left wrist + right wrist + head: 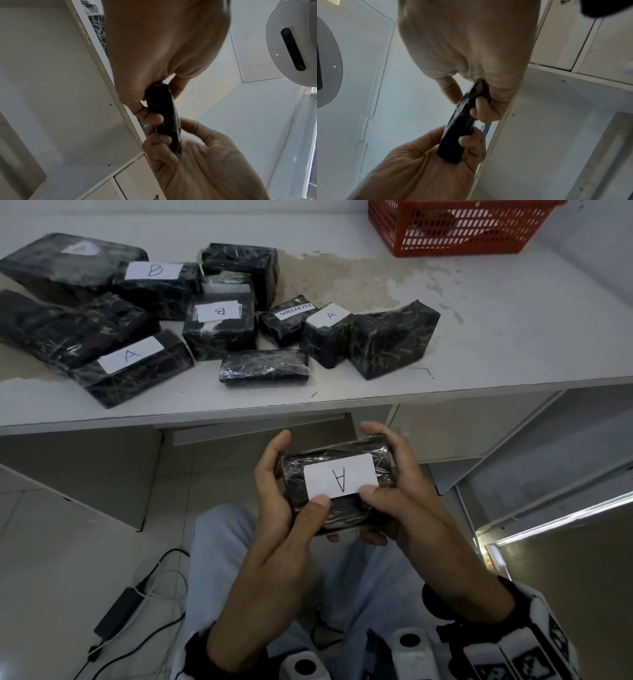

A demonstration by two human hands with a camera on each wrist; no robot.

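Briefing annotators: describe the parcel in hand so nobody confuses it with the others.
Below the front edge of the white table, over the lap, the left hand and right hand grip a small black-wrapped parcel. It alone is off the table, and its white label shows an A upside down.

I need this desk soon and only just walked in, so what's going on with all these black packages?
A person's left hand and right hand grip the opposite ends of one black wrapped parcel, held below the front edge of the table, over the lap. Both thumbs rest by its white label, which is marked A. On the table lies a cluster of similar parcels, some labelled A or B and one labelled EXCEPTION. A red basket stands at the far right.
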